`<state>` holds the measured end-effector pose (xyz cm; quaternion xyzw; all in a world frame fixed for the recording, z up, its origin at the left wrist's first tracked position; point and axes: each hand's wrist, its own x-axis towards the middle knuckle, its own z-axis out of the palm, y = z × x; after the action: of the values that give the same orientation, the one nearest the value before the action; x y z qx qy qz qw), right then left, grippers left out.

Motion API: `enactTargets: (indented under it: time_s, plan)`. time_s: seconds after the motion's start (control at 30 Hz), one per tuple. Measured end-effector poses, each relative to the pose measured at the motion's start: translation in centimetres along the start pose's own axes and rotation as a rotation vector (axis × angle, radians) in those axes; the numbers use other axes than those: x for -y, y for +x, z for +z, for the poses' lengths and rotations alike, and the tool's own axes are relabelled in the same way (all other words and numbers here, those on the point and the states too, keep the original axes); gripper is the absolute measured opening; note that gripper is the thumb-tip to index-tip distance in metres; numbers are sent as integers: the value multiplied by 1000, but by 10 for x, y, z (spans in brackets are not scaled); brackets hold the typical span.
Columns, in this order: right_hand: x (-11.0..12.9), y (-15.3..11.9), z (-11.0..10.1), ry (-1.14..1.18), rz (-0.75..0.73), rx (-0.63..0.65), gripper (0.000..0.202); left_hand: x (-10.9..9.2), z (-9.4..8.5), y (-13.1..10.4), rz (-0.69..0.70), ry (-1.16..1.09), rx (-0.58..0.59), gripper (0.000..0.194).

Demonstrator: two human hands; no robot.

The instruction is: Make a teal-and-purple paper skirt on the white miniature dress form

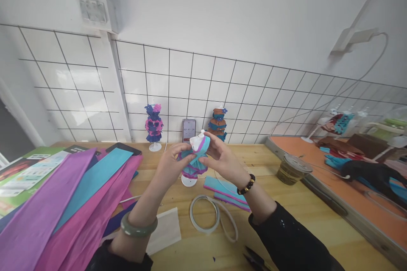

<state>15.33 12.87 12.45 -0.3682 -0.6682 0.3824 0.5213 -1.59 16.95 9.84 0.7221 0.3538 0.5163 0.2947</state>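
A small white dress form on a round white base stands on the wooden table in the head view. It wears a turquoise dress with purple edges, and a turquoise and purple band crosses its chest. My left hand pinches the dress from the left, thumb at its front. From the right, my right hand grips it, thumb on the front and fingers behind the upper part. The fingertips behind the form are hidden. Folded turquoise and purple strips lie below my right hand.
A roll of white tape, pliers and a white sheet lie nearby. Coloured sheets cover the left. Dressed forms and a phone stand behind; a glass bowl is right, beside an orange surface.
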Motion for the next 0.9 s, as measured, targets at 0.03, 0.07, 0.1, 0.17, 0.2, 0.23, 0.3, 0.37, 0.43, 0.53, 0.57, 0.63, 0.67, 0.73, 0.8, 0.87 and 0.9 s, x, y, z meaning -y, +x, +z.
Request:
enactTargets:
  time_s: [0.03,0.07,0.1,0.17,0.2,0.23,0.3,0.37,0.43,0.53,0.57,0.63,0.67,0.73,0.8,0.87,0.9]
  plan:
    - [2,0,0,21,7,-6,60,-1,0,0,0,0,7,19]
    - [4,0,-1,32,15,-27,53,-2,0,0,-1,1,13,19]
    - [5,0,-1,39,27,-58,46,-3,0,0,-3,3,19,19]
    - [7,2,-2,52,53,-131,37,-4,0,-1,-14,12,26,19]
    - [7,2,-1,70,66,-166,35,-4,0,-1,-22,18,30,19]
    - [7,3,-1,96,78,-199,33,-4,0,-1,-29,22,37,20]
    - [8,5,0,153,96,-271,30,-4,0,-2,-30,26,53,21]
    - [9,5,1,197,110,-327,30,-4,0,-2,-31,26,64,22]
    - [11,4,2,225,124,-340,30,-5,0,-3,-40,17,81,26]
    - [14,2,5,224,131,-340,30,-7,0,-3,-32,-11,113,32]
    - [15,2,5,218,128,-349,29,-7,0,-2,-19,-20,120,33]
    - [15,2,6,213,121,-374,28,-6,1,-3,5,-30,128,35]
    - [15,1,7,219,120,-383,28,-6,2,-3,13,-34,129,36]
    - [15,1,7,245,121,-386,28,-5,3,-3,25,-36,127,39]
    - [14,1,8,274,126,-378,27,-6,3,-3,29,-32,123,40]
    - [14,0,8,291,129,-367,27,-8,2,-4,35,-28,121,39]
    - [14,-1,9,295,131,-361,27,-10,2,-4,40,-31,122,37]
